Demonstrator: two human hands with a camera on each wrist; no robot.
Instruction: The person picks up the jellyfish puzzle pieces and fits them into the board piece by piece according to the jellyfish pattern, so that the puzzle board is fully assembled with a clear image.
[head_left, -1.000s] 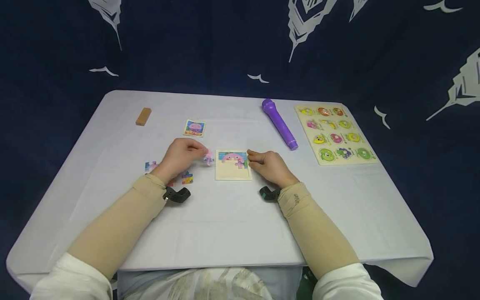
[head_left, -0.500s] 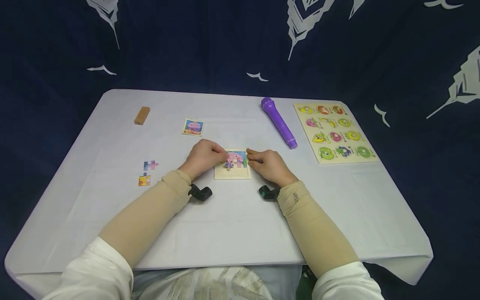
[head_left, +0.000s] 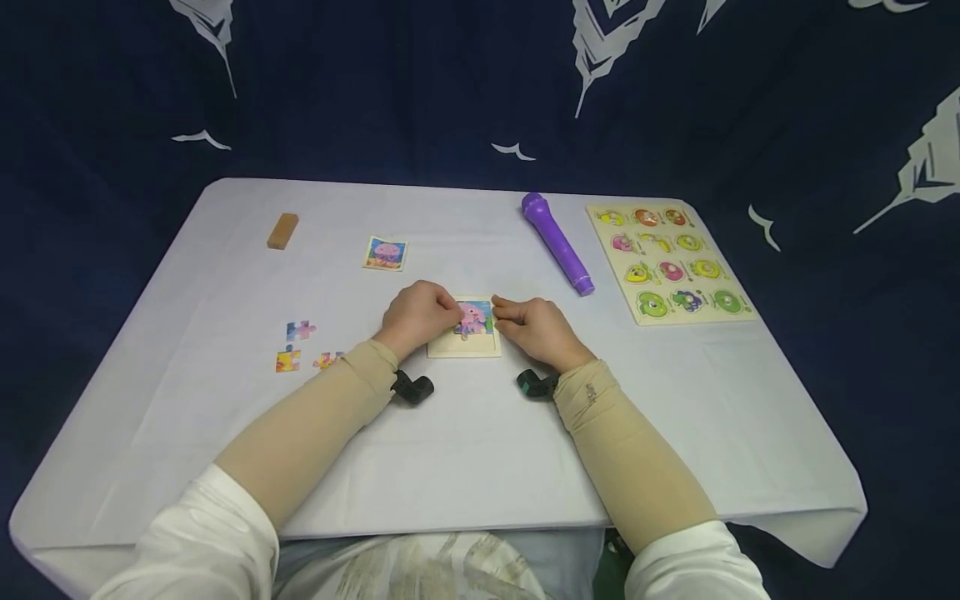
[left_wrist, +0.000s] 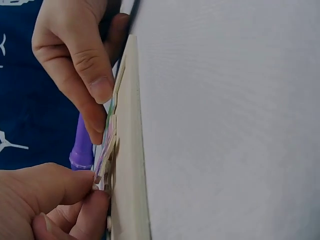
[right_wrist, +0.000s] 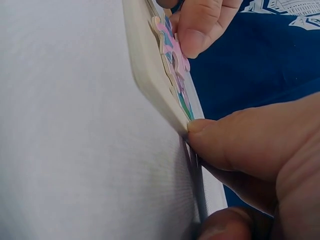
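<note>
Left hand [head_left: 420,315]: since the earliest frame it has come rightward, bringing a pink puzzle piece [right_wrist: 173,50] from beside the puzzle board [head_left: 450,347] to above it; the right hand [head_left: 542,332] has stayed put.
Left fingers: thumb and forefinger pinch the puzzle piece, tilted over the board; whether any of it is seated cannot be told.
Right fingers: bent round the board's far right corner and gripping it, thumb on the right edge.
Board edges: near edge bare, on the wearer's side of both hands' fingertips; left edge partly behind the left hand.
Room between: a narrow gap separates the two sets of fingertips, with assembled pink-and-blue picture in it.
Left of the left fingers: loose pieces [head_left: 301,330], well apart from the board, some beside the forearm.
Beyond the left fingers: octopus card [head_left: 385,253], near; wooden block [head_left: 282,232], farther left.
Beyond the right fingers: purple microphone [head_left: 557,243], then fruit board [head_left: 663,267] by the table's right edge.
</note>
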